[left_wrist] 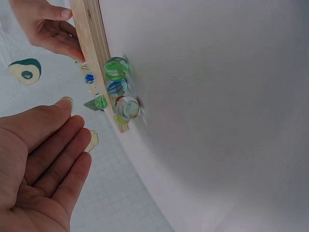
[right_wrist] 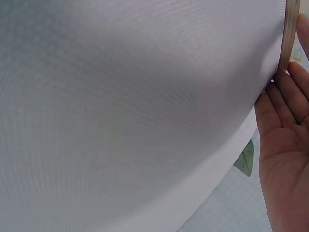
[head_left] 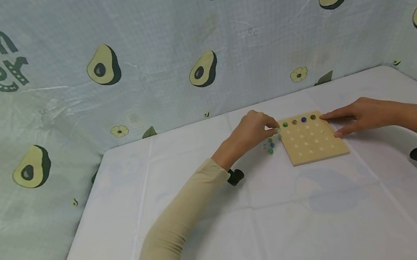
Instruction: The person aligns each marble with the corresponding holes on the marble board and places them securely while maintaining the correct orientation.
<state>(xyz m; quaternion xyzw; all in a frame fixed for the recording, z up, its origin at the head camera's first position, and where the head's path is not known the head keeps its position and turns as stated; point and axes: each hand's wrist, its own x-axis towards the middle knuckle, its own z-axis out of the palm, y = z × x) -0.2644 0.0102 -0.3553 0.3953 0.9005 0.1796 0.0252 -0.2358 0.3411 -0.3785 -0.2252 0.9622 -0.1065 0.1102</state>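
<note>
A square wooden board (head_left: 314,144) with rows of small round hollows lies flat on the table. Several glass marbles sit along its far row, among them a green one (head_left: 285,124) and a blue one (head_left: 303,119). My left hand (head_left: 250,130) pinches a clear, greenish marble (head_left: 278,130) between thumb and fingertips at the board's far left corner. In the left wrist view the fingers mostly hide it. Extended fingers of my right hand (head_left: 366,114) touch the board's right edge, with the thumb (head_left: 342,132) nearer me.
Loose marbles (left_wrist: 117,69) in green, blue and clear glass cluster on the table beside the board's left edge, below my left hand. A white cloth (head_left: 223,234) covers the table. Behind it hangs a pale curtain (head_left: 156,44) printed with avocados.
</note>
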